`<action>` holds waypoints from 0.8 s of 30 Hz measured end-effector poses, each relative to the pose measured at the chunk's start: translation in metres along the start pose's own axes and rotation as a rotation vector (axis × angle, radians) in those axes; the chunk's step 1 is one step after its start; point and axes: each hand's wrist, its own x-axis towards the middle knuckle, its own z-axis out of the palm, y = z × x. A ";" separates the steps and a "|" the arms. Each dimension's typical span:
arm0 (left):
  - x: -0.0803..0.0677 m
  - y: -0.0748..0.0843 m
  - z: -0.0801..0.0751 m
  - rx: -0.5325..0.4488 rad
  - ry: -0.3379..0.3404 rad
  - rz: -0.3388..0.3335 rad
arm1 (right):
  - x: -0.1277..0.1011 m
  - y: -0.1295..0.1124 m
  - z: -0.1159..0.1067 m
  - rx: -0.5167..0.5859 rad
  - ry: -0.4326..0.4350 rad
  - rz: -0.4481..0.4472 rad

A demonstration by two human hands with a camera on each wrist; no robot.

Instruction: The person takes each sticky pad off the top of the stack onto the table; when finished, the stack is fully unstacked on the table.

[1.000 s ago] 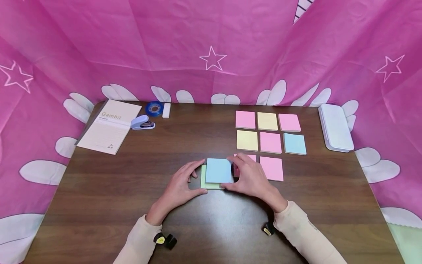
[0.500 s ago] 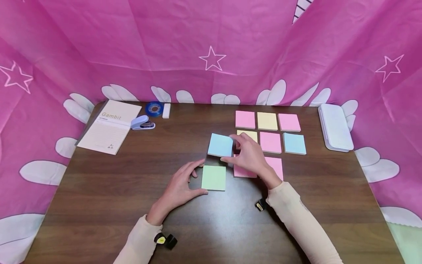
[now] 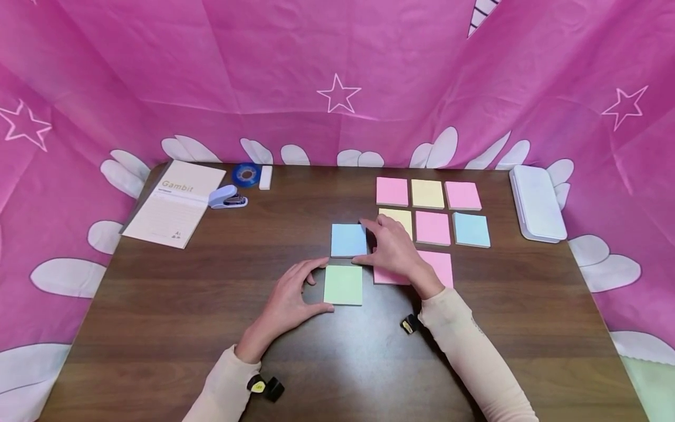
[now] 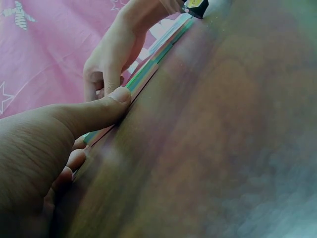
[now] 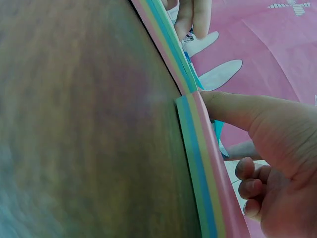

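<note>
A green-topped sticky note pad lies mid-table, its side showing colored layers. My left hand holds it at the left end, thumb at the near edge and index finger at the far corner. Just beyond it is a blue-topped sticky note pad, lying flat. My right hand pinches that pad's right side between thumb and index finger. In the left wrist view, my left thumb presses the green pad's edge. The blue pad is largely hidden in the right wrist view.
Right of my hands lie several sticky note pads in rows: pink, yellow and blue. A white case stands far right. At back left are a notebook, stapler, blue tape roll and white eraser-like block.
My right hand has lifted the blue pad off the green one, moved it away from me and lowered it behind the green pad. My left hand has stayed at the green pad.
</note>
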 end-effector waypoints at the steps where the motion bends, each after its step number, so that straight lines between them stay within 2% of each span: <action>1: 0.000 0.000 0.000 0.000 -0.002 -0.004 | 0.000 0.000 0.000 -0.005 0.002 -0.003; 18: -0.002 0.001 -0.001 0.006 -0.014 -0.005 | -0.003 0.002 0.004 0.010 0.016 0.000; 24: -0.002 0.000 -0.001 -0.012 -0.015 -0.005 | -0.012 0.004 -0.005 0.040 0.106 -0.037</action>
